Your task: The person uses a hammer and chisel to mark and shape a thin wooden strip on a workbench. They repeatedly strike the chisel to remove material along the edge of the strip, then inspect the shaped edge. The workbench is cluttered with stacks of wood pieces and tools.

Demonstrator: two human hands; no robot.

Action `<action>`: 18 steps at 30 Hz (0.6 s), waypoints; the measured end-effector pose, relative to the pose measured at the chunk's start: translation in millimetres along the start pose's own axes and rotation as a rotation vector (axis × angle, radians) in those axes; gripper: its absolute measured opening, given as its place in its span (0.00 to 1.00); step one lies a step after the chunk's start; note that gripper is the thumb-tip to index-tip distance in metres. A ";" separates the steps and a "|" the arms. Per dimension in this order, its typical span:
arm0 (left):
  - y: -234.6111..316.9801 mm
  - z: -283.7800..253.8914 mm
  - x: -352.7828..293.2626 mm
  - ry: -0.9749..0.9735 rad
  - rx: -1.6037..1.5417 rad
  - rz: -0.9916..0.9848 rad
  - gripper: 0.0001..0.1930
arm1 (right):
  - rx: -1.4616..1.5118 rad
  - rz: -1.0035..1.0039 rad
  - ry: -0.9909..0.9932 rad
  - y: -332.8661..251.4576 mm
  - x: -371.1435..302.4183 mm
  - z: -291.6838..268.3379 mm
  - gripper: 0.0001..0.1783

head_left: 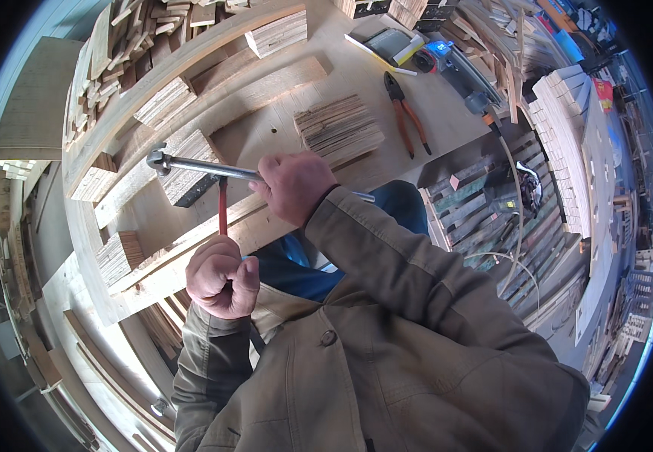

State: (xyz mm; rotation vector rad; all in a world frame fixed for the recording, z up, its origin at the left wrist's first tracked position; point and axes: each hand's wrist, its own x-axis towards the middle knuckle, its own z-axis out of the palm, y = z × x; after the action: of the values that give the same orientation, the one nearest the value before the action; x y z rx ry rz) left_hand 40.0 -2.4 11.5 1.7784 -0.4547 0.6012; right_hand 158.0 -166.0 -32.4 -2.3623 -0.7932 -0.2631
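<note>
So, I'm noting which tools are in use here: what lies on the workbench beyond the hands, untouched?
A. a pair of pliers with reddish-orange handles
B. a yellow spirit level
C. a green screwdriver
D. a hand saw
A: the pliers with reddish-orange handles lie alone on the wooden bench, while the right hand grips a metal hammer and the left hand holds a thin red-handled tool.

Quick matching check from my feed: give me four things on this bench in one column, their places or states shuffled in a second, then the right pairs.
1. hammer
2. red rod
3. pliers
4. stack of thin wood strips

a. lying loose near the bench's far edge
b. gripped in the left hand
c. gripped in the right hand
d. resting on the bench just beyond the right hand

Pairs: 1-c, 2-b, 3-a, 4-d
</note>
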 end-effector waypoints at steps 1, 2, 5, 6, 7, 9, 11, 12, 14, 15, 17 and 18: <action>0.0 0.5 0.3 0.003 0.006 -0.003 0.15 | 0.004 -0.014 0.011 0.3 -1.2 0.5 0.15; 0.1 1.1 0.8 -0.004 0.010 0.002 0.16 | 0.017 -0.040 0.046 0.5 -2.6 0.9 0.16; -0.3 5.2 1.2 0.009 0.002 -0.004 0.16 | 0.041 -0.089 0.110 3.6 -5.3 1.3 0.15; -0.5 6.0 1.2 0.020 -0.009 -0.014 0.16 | 0.047 -0.099 0.127 4.6 -5.9 1.1 0.15; -0.9 6.6 1.2 0.030 -0.020 -0.023 0.16 | 0.074 -0.099 0.149 5.4 -6.7 0.2 0.15; -3.3 5.6 1.8 0.067 -0.036 -0.015 0.16 | 0.117 -0.090 0.173 6.1 -8.6 -3.7 0.14; -5.2 2.2 1.0 0.113 -0.064 -0.035 0.16 | 0.198 -0.081 0.234 5.4 -14.5 -12.6 0.13; -6.9 0.8 0.8 0.133 -0.119 -0.041 0.16 | 0.223 -0.065 0.251 4.8 -19.3 -19.4 0.13; -8.9 -4.9 1.1 0.149 -0.193 -0.083 0.15 | 0.323 -0.006 0.278 4.7 -35.3 -38.6 0.11; -10.1 -7.6 1.9 0.160 -0.224 -0.097 0.15 | 0.369 0.023 0.289 5.3 -45.9 -50.0 0.11; -12.4 -11.8 4.9 0.185 -0.199 -0.094 0.15 | 0.441 0.135 0.271 7.4 -73.3 -72.9 0.13; -13.6 -13.0 7.3 0.198 -0.202 -0.095 0.15 | 0.430 0.191 0.269 10.6 -86.7 -82.5 0.12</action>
State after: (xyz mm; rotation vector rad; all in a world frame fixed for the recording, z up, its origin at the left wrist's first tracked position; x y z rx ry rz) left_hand 51.6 13.9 8.5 1.5226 -0.2824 0.6346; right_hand 95.9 -265.1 -4.8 -1.9282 -0.4392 -0.2889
